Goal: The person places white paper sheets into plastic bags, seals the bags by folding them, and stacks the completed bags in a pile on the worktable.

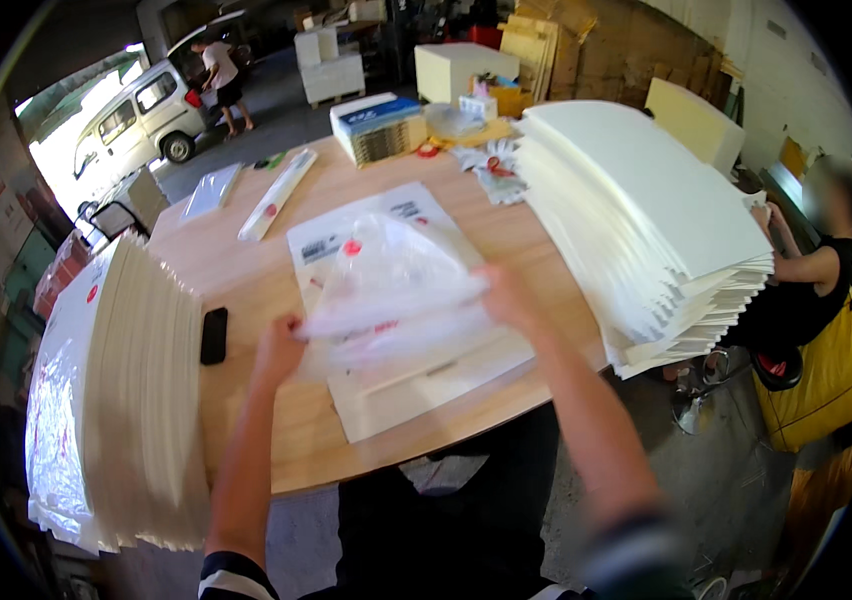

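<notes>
A clear plastic bag point(401, 270) with a red round mark is stretched between my hands in the middle of the table. My left hand point(287, 338) pinches its near left edge, fingers closed. At the right edge my right hand point(502, 298) grips the same bag, slightly smeared by motion. Beneath the bag lies a large white sheet or flat pack point(386, 405) with dark printed patches, angled on the wood. The bag hides much of its middle. Left of my left hand sits a black phone point(214, 336).
Tall white sheet stacks stand at right point(636, 190) and, plastic-wrapped, at left point(136, 390). On the wooden table point(246, 440) are a blue-and-white box point(378, 125), a long white roll point(278, 195) and grey gloves point(494, 180). A seated person point(821, 265) works at right; another stands by a van point(151, 115).
</notes>
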